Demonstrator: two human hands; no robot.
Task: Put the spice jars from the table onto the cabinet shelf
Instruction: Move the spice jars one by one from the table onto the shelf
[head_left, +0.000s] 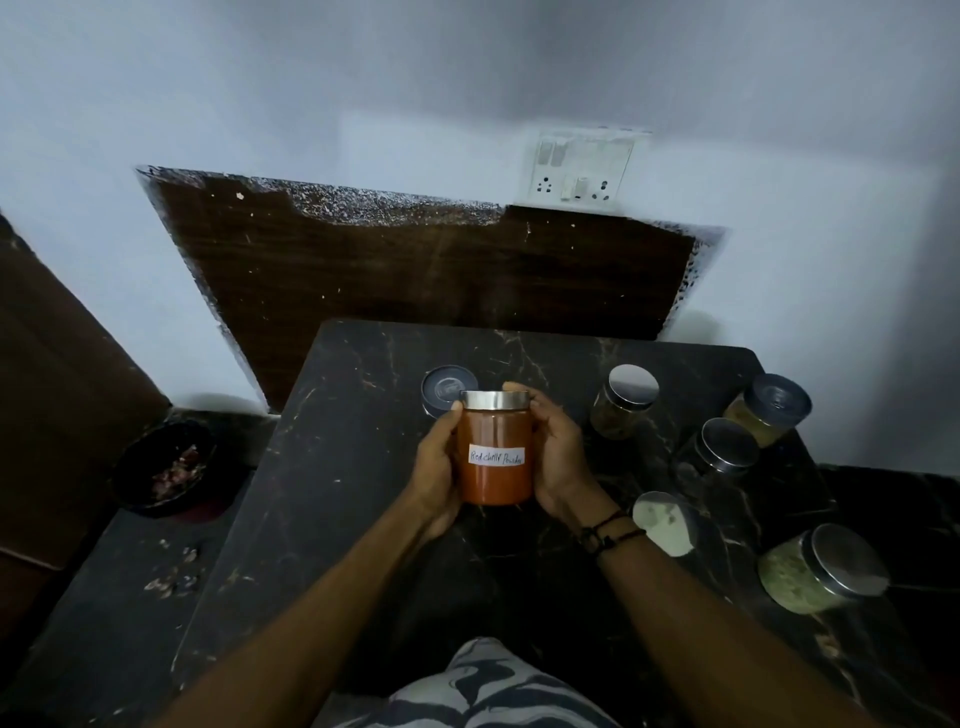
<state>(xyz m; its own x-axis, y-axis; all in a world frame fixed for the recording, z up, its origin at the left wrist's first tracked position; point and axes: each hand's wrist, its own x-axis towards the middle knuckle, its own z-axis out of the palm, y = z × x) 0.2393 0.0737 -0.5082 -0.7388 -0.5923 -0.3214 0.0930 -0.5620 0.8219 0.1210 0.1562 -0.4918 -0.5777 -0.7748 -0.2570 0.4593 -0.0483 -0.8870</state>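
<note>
Dim light fills a room with a pale wall (467, 78), against which a dark wooden board (415, 270) leans below a white switch plate (584, 166). In front of it stands a black marbled counter (332, 467).

Both hands hold a red jar (496, 457) upright above the middle of the counter. Its steel lid (496, 400) is on, and a white handwritten label on its front reads roughly "Red chilli Powder". The left hand (439, 467) wraps its left side, fingers curled behind it and mostly hidden, thumb near the lid. The right hand (558, 462) cups the right side the same way, its fingers (514, 387) showing over the lid's far edge. Dark threads circle the right wrist. Whether the jar's base touches the counter cannot be told.

Just behind the jar stands a dark-lidded jar (441, 389), partly hidden by it. To the right stand more jars: one with a shiny lid (626, 400), a yellowish one (769, 410) near the counter's far right edge, a dark one (724, 447) whose contents are hard to make out, one with a pale lid (667, 522) partly behind the right wrist, and a greenish one (821, 569) nearest.

Left of the counter, lower down, sits a black bowl (163, 467) with reddish scraps, too dim to identify. A patterned garment (488, 691) is cut off at the bottom edge.
</note>
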